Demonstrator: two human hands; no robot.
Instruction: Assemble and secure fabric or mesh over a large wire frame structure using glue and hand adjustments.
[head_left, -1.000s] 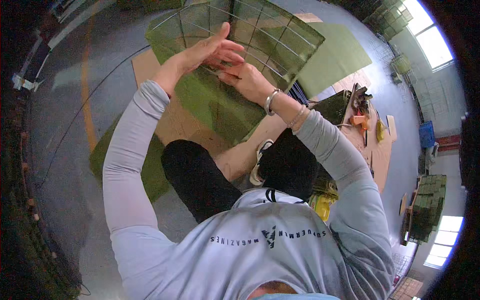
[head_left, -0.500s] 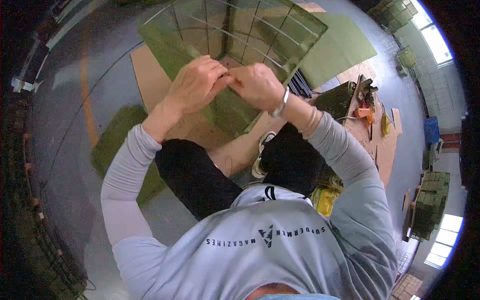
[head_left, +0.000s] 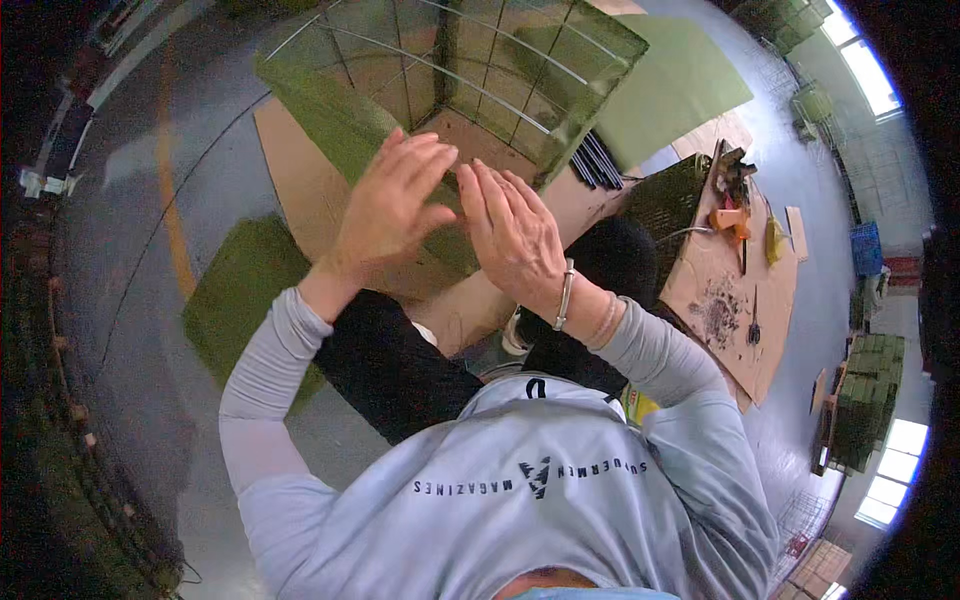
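Note:
A wire-framed box covered in green mesh or fabric stands before me, its wire grid showing inside. Over its near side my left hand is raised, fingers stretched out and thumb apart, holding nothing. My right hand is beside it, fingers extended and close together, also without anything in it. A small gap separates the two hands. Whether either palm touches the box cannot be seen.
Cardboard at the right bears an orange glue gun, scissors and dark scraps. Black rods lie by the box, near a flat green sheet. Another green piece lies on the floor at left.
My hands were pinched together at the box's near edge; they have come apart and their fingers have straightened. The box appears shifted slightly left in view.

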